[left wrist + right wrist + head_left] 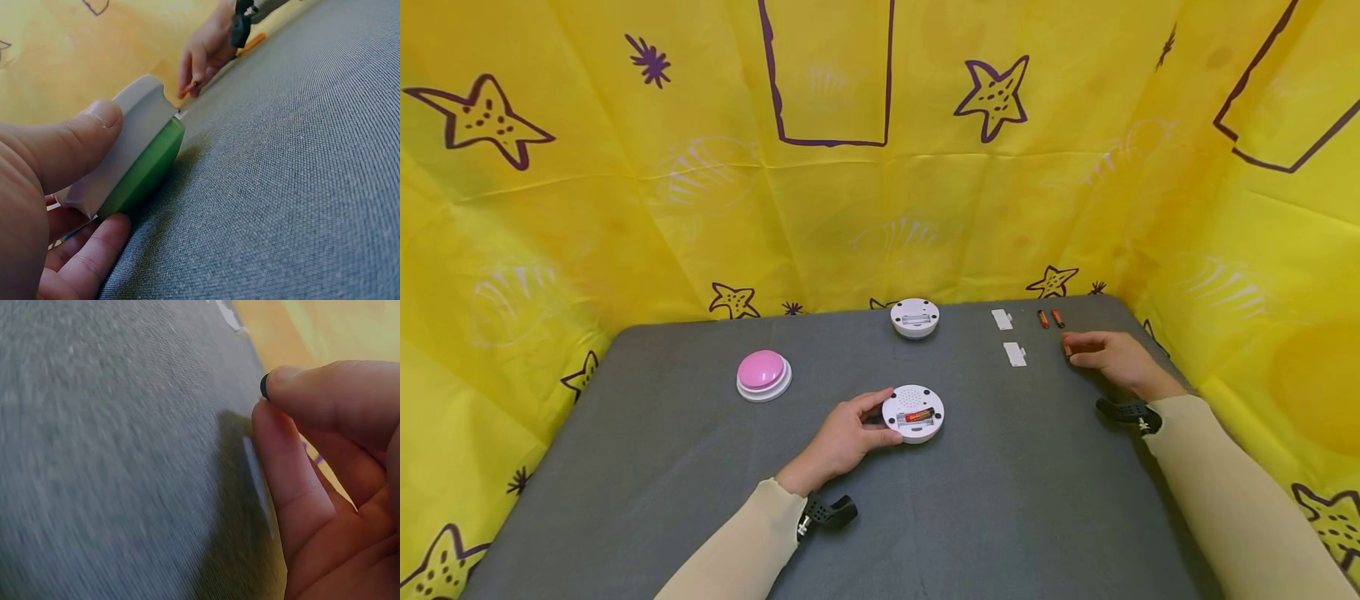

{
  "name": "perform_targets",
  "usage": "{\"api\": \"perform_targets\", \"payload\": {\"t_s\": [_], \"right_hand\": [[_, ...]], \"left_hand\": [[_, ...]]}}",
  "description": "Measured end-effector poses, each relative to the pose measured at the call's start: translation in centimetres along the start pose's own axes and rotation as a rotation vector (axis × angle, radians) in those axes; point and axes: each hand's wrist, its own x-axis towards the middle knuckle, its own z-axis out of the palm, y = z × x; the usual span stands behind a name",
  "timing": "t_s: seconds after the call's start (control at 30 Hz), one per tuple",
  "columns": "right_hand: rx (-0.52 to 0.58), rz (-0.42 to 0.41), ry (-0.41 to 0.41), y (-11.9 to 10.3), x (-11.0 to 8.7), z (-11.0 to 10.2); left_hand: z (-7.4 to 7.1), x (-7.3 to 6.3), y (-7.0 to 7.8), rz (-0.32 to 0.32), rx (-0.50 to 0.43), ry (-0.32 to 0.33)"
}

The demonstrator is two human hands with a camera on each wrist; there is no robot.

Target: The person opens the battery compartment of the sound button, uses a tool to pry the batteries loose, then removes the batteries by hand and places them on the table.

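Note:
My left hand (842, 437) grips the side of an upside-down round push-button (912, 397), with a white base and a green dome (145, 169) underneath in the left wrist view. Its battery compartment is uncovered, and one orange-and-black battery (919, 415) lies in it. Over at the right of the table, my right hand (1108, 360) pinches another small battery (1067, 351) between thumb and fingertips. Most of that battery is hidden in the right wrist view, where only its dark end (264, 386) shows.
Two loose batteries, one (1043, 319) beside the other (1057, 317), lie near the back right edge. Left of them are two white battery covers (1002, 319). Another upturned push-button (914, 310) sits at the back, and a pink-topped one (762, 369) stands upright at left.

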Motion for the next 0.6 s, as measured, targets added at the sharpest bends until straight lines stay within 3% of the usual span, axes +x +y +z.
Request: {"api": "perform_targets", "payload": {"t_s": [0.6], "right_hand": [[-0.043, 0.024, -0.083, 0.3, 1.9, 1.2]], "left_hand": [[0.0, -0.1, 0.1, 0.002, -0.007, 0.002]]}}
